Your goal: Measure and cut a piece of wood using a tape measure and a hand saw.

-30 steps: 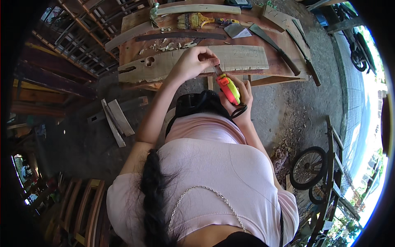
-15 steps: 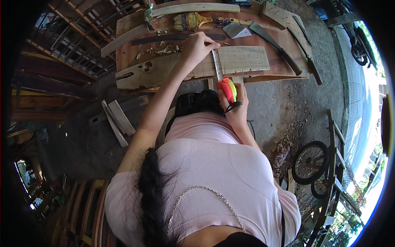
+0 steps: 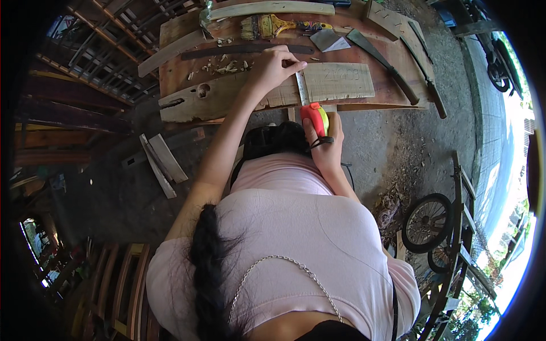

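Note:
A pale wooden board (image 3: 233,101) with a knot hole and pencil marks lies along the near edge of the workbench. My left hand (image 3: 275,69) reaches over it, thumb and finger pinched on the end of a tape blade near the board's far edge. The metal blade crosses the board's width toward me. Held in my right hand (image 3: 328,152) is the red and yellow-green tape measure (image 3: 313,119), its case at the board's near edge and a black strap hanging from it. My left fingers partly hide the blade's tip.
On the wooden workbench (image 3: 170,67) lie a wide paintbrush (image 3: 273,26), a dark flat blade (image 3: 227,52), a square metal piece (image 3: 330,41), long knives (image 3: 387,68), a wooden block (image 3: 382,21) and shavings. Offcuts (image 3: 165,162) lie on the floor left; a wheel (image 3: 427,223) stands right.
My right hand and the tape case have moved slightly away from me, up against the board's near edge. My left hand has shifted a little, still pinching the blade's end.

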Available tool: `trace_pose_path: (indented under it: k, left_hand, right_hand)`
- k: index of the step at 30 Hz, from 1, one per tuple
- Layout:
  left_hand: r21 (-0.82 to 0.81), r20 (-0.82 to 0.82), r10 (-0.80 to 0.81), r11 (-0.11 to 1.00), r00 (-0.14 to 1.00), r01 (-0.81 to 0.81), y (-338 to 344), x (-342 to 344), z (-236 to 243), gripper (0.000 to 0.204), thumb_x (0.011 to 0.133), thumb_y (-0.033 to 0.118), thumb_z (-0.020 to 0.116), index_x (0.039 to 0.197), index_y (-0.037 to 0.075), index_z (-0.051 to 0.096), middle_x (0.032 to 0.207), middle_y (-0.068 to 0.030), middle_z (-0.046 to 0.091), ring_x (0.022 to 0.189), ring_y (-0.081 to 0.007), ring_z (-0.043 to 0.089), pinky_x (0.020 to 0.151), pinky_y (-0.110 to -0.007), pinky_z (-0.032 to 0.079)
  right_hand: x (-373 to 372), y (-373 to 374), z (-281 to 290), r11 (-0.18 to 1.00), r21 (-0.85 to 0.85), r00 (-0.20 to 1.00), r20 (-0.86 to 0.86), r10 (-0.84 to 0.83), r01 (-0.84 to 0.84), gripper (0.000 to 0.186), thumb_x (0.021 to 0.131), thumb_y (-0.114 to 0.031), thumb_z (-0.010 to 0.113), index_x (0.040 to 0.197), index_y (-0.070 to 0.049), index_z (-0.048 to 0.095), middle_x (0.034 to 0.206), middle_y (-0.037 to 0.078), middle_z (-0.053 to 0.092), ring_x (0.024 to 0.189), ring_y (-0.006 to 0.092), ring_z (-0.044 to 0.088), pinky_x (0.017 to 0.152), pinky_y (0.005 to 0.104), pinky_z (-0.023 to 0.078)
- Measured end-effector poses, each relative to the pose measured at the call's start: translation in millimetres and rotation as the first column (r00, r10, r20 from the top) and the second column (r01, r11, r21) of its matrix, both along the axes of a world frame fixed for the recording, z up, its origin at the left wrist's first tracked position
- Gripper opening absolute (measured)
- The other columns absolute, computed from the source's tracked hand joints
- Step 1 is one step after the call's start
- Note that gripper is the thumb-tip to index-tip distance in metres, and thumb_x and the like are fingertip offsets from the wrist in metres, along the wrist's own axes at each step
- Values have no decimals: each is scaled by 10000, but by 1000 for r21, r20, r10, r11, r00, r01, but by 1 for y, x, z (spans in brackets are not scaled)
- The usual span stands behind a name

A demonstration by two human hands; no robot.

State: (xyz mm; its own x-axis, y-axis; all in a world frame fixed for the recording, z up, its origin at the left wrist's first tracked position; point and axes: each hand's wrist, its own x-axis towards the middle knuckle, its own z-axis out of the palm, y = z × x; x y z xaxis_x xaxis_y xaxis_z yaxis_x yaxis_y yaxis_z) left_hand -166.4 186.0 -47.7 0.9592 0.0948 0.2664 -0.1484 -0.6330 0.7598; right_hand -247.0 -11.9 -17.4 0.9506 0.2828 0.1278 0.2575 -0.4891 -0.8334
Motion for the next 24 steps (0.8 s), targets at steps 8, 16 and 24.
trace_pose_path:
  k: [8, 16, 24]
  left_hand:
    - [32, -4, 19, 999, 1000, -19, -2, -2, 4, 306, 724, 324, 691, 712, 20, 668, 659, -88, 567, 605, -222, 578, 575, -322, 453]
    - [-10, -13, 8, 1000, 1000, -8, -3, 0, 3, 305, 724, 318, 696, 710, 14, 665, 644, -85, 558, 584, -210, 573, 559, -319, 452]
    - [20, 72, 11, 1000, 997, -13, -1, 0, -3, 285, 731, 328, 695, 713, 44, 676, 614, -45, 529, 530, -150, 520, 500, -280, 410]
  right_hand:
    - [2, 5, -2, 998, -63, 999, 44, 20, -17, 331, 747, -185, 679, 890, 5, 448, 818, 177, 460, 701, 369, 497, 614, 412, 409]
    - [-6, 5, -7, 999, -33, 998, 64, -6, 8, 330, 748, -166, 675, 945, -3, 465, 852, 166, 473, 755, 355, 499, 660, 389, 413]
    - [-5, 2, -12, 1000, -6, 1000, 27, 9, -8, 342, 737, -159, 681, 961, -13, 469, 877, 157, 465, 761, 348, 504, 668, 389, 411]
